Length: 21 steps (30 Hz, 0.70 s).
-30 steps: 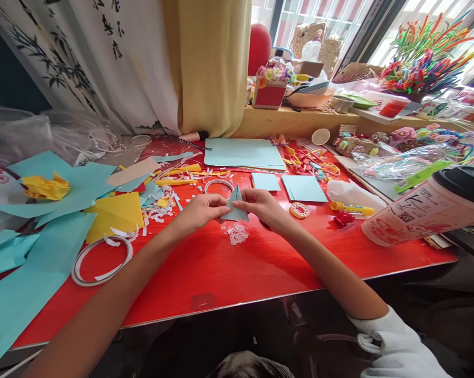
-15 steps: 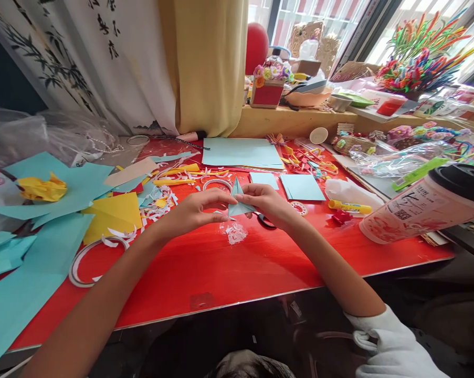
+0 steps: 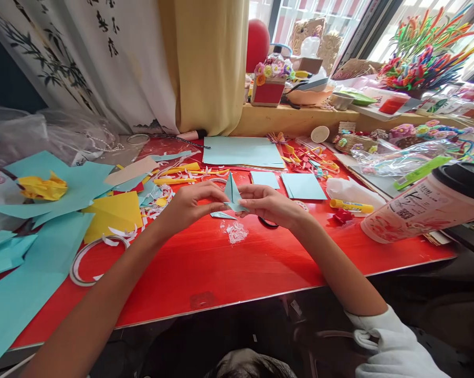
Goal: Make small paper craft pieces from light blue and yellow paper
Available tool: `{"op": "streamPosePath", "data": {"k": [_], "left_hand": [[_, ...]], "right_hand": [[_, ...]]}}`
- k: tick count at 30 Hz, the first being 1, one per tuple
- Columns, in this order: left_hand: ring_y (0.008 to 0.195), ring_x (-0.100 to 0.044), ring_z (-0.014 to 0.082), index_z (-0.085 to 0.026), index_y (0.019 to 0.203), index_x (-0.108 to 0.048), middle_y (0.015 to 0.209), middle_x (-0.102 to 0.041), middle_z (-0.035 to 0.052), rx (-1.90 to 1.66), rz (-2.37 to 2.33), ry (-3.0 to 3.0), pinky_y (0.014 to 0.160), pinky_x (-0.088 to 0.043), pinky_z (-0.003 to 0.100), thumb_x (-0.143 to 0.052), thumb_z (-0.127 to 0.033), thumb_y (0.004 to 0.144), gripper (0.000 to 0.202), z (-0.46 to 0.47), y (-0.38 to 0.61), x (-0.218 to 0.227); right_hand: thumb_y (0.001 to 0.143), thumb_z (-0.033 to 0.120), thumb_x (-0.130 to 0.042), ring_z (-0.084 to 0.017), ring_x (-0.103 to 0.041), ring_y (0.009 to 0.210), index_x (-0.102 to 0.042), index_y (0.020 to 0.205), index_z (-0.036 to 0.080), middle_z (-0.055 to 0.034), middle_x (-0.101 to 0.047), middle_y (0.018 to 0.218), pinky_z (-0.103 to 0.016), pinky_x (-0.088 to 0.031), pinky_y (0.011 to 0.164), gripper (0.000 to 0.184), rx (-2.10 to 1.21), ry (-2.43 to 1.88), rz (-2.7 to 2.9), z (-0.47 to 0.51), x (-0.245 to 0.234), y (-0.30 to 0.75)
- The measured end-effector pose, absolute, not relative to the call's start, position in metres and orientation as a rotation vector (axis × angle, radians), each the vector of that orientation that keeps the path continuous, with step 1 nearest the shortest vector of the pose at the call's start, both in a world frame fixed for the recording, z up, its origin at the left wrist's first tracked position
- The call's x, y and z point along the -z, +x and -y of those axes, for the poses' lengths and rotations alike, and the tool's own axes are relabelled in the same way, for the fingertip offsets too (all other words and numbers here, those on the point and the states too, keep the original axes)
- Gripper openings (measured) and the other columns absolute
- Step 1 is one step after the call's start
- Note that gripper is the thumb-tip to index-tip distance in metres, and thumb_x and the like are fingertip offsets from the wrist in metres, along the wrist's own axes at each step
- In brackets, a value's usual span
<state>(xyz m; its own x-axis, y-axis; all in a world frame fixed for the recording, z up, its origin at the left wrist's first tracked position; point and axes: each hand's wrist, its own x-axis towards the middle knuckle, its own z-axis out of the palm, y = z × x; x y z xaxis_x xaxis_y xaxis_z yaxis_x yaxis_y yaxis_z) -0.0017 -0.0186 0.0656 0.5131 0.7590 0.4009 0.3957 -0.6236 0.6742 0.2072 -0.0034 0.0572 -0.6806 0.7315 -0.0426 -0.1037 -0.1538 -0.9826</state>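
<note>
A small folded light-blue paper piece point(image 3: 232, 193) with an upright point is held above the red table point(image 3: 221, 268), between both hands. My left hand point(image 3: 191, 205) pinches its left side with closed fingertips. My right hand point(image 3: 270, 203) pinches its right side the same way. A flat blue flap point(image 3: 222, 215) shows just under the hands. A patch of white scraps point(image 3: 237, 232) lies on the table right below. Black scissor handles point(image 3: 269, 224) peek out beneath my right wrist.
Blue sheets point(image 3: 242, 152) and squares point(image 3: 303, 186) lie behind the hands. Yellow paper point(image 3: 114, 211), blue offcuts and a tape ring point(image 3: 97, 257) crowd the left. A lidded cup point(image 3: 425, 205) lies at right, near a yellow glue stick point(image 3: 350, 206). Craft supplies fill the wooden ledge point(image 3: 299, 118).
Both hands have lifted the folded blue paper slightly off the table, and its point now stands more upright. The scissor handles under my right wrist have come into sight.
</note>
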Motion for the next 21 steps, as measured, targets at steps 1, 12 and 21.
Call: {"op": "streamPosePath", "data": {"k": [1, 12, 21], "left_hand": [[0.076, -0.055, 0.0139, -0.02, 0.079, -0.063, 0.08, -0.061, 0.0022, -0.949, -0.949, 2.249, 0.072, -0.043, 0.026, -0.056, -0.035, 0.079, 0.017, 0.019, -0.002, -0.066], [0.073, -0.054, 0.0123, -0.018, 0.079, -0.064, 0.078, -0.062, 0.0008, -1.055, -1.085, 2.206, 0.068, -0.04, 0.024, -0.054, -0.03, 0.081, 0.015, 0.016, 0.004, -0.053], [0.076, -0.056, 0.0123, -0.019, 0.084, -0.064, 0.083, -0.064, 0.0003, -1.085, -1.075, 2.189, 0.07, -0.042, 0.023, -0.055, -0.027, 0.08, 0.012, 0.016, 0.007, -0.048]], "right_hand": [[0.075, 0.02, -0.061, -0.011, -0.058, 0.079, -0.059, 0.106, 0.018, -0.0036, -0.062, 0.09, -0.027, -0.047, 0.076, 0.031, -1.882, -0.721, 1.565, 0.004, -0.058, 0.207], [0.073, 0.019, -0.061, -0.012, -0.056, 0.079, -0.062, 0.102, 0.016, -0.0035, -0.063, 0.09, -0.028, -0.045, 0.074, 0.029, -1.487, -0.794, 1.733, 0.009, -0.053, 0.197], [0.072, 0.017, -0.062, -0.012, -0.059, 0.078, -0.063, 0.098, 0.018, -0.0015, -0.065, 0.085, -0.028, -0.046, 0.075, 0.027, -1.46, -0.755, 1.745, 0.008, -0.05, 0.195]]}}
